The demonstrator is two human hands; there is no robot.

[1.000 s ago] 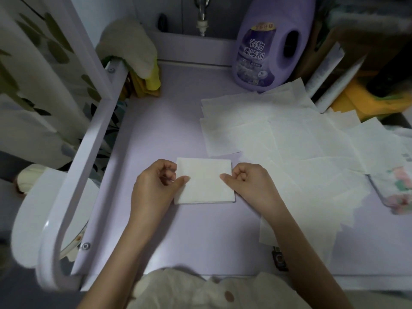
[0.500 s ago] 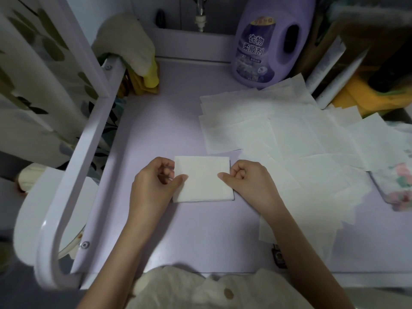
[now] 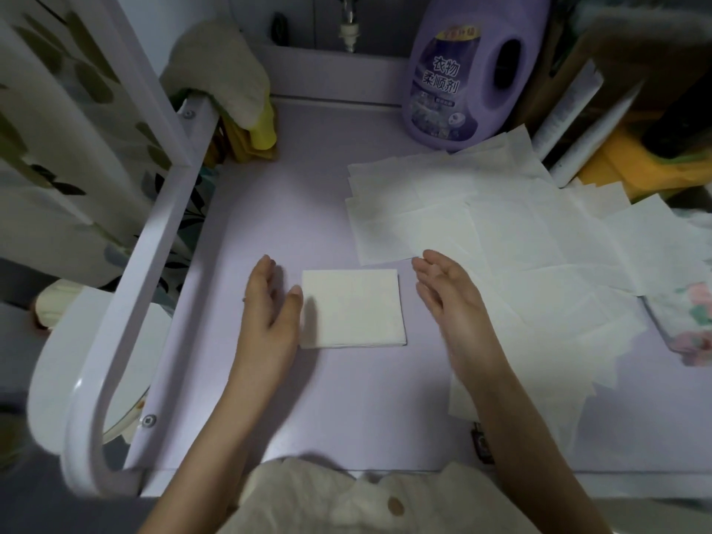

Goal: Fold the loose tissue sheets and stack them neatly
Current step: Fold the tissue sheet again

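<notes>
Lying on table [image 3: 346, 410], between left hand [image 3: 269, 302] (thumb at its edge) and right hand [image 3: 447, 294]: stack [image 3: 352, 308]. Spreading right of that and behind: sheets [image 3: 539, 244]. Standing behind them: bottle [image 3: 458, 71].

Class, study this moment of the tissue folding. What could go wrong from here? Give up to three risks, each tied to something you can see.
1. The loose sheets overlap untidily, so the right hand near them may lift several at once.
2. The left hand sits right beside the folded stack; a nudge could skew it.
3. Sheets lie under the right forearm, which might drag them off the table.
</notes>
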